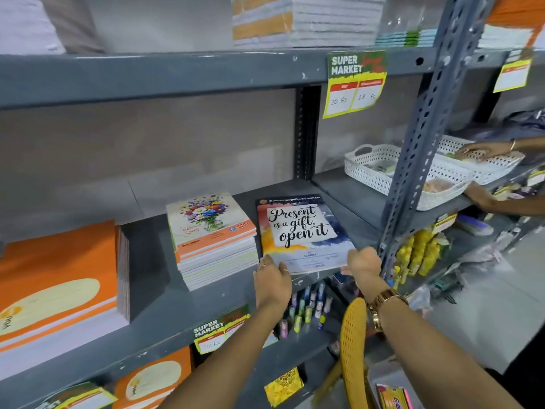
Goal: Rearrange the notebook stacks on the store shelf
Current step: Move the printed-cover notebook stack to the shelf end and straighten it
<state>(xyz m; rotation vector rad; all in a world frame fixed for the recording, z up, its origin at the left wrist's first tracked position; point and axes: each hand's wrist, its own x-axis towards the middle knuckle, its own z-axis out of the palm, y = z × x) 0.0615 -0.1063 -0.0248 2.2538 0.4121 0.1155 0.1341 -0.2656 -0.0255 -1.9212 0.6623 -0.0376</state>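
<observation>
A notebook with "Present is a gift, open it" on its cover [300, 231] lies flat on the grey middle shelf [206, 302], its near edge at the shelf's front. My left hand [272, 283] grips its near left corner. My right hand [364, 262] grips its near right corner. To its left stands a stack of notebooks topped by a flower-bouquet cover [212, 234]. Further left is a tall stack of orange-covered notebooks [59, 284].
A grey perforated upright [413, 160] rises just right of my right hand. Beyond it, white lattice baskets [380, 172] sit on the neighbouring shelf, where another person's hands [483, 149] reach. Price tags hang on shelf edges. A yellow plastic chair back [354, 343] is below my right wrist.
</observation>
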